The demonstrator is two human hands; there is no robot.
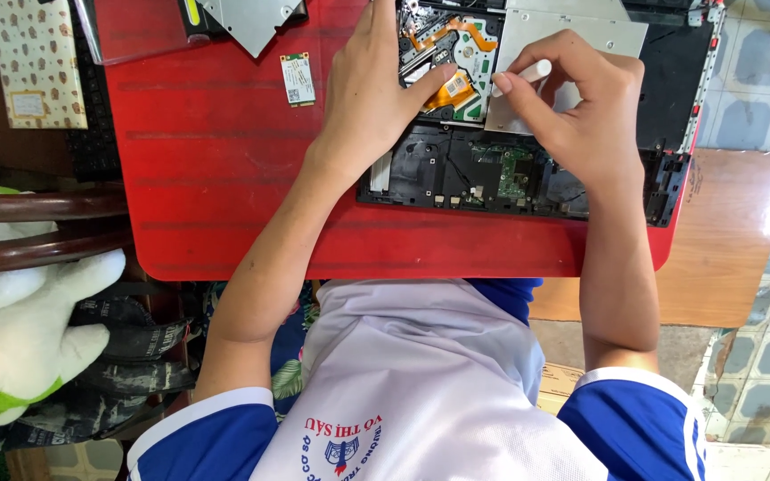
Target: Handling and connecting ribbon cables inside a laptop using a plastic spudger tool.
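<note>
Left hand (376, 98): lying flat, fingers spread, on the opened laptop chassis (528, 174); the thumb is pressing at the orange ribbon cable (456, 87); it is gripping nothing.
Right hand (577, 102): pinching a small white cylindrical tool (532, 71) between thumb and forefinger, the other fingers curling in; the tool's working end is hidden, so its kind cannot be told, possibly a screwdriver handle.
Silver drive casing (581, 40): sitting in the chassis under the right hand, the tool bearing down on it near its left edge.
Circuit boards: a green-and-white board (470, 58) is lying exposed just left of the casing; a smaller green board (514, 169) is showing nearer the wearer.
Laptop chassis, position: resting on the far right part of the red table (225, 160), one corner overhanging.
State of work, as judged: the cover and keyboard side are already off and the internals are lying bare; the silver casing and the boards are remaining seated in the shell, so dismantling seems only part done.
Loose parts: a small green wireless card (298, 78) is lying on the table left of the left hand; a silver metal plate (251, 18) and a clear plastic tray (135, 31) are lying at the far edge.
Surroundings: a plush toy (20, 330) is sitting on a wooden chair (37, 223) at the left; a tiled floor (759, 89) is showing at the right.
</note>
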